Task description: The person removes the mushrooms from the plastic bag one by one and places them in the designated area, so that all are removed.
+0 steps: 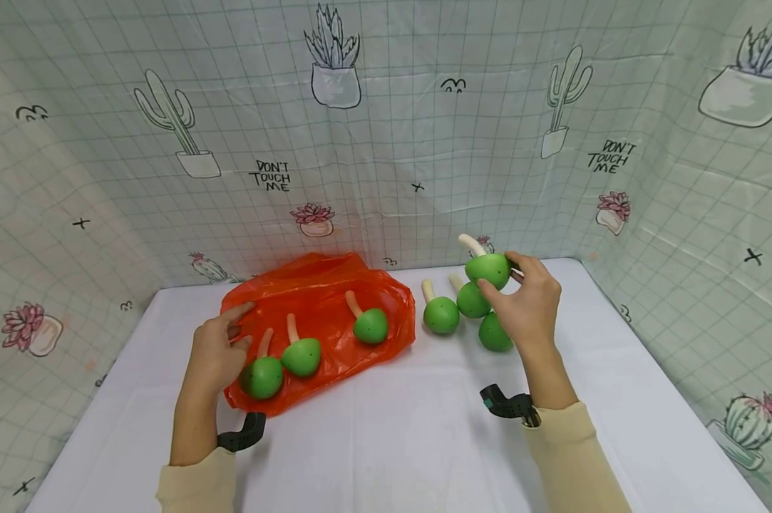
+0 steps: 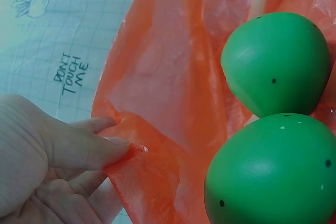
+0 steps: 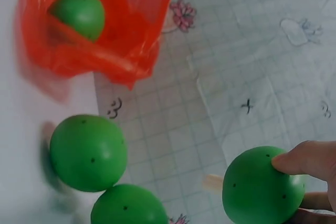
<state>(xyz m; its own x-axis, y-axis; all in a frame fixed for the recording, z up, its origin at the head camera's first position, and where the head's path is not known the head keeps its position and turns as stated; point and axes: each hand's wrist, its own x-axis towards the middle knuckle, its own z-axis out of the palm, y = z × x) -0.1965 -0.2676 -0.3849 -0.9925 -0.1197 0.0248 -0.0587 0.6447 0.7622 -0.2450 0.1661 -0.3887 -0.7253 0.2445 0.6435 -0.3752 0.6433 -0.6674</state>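
My right hand (image 1: 529, 303) grips a toy mushroom (image 1: 488, 271) by its green, black-dotted cap, holding it up with the pale stem pointing away. In the right wrist view the thumb presses on the cap (image 3: 254, 190). At the left, my left hand (image 1: 215, 353) pinches the edge of a red plastic bag (image 1: 302, 274) between thumb and fingers, as the left wrist view shows. Three green mushrooms lie in the bag: one (image 1: 261, 377) nearest the left hand, another (image 1: 302, 356) beside it, and a third (image 1: 371, 326) toward the right side.
Three more mushrooms stand on the white table (image 1: 386, 442) right of the bag: one (image 1: 440, 315) near the bag, one (image 1: 472, 301) below the held mushroom, one (image 1: 493, 333) partly behind the right hand. A printed grid curtain (image 1: 386, 142) hangs behind and at both sides.
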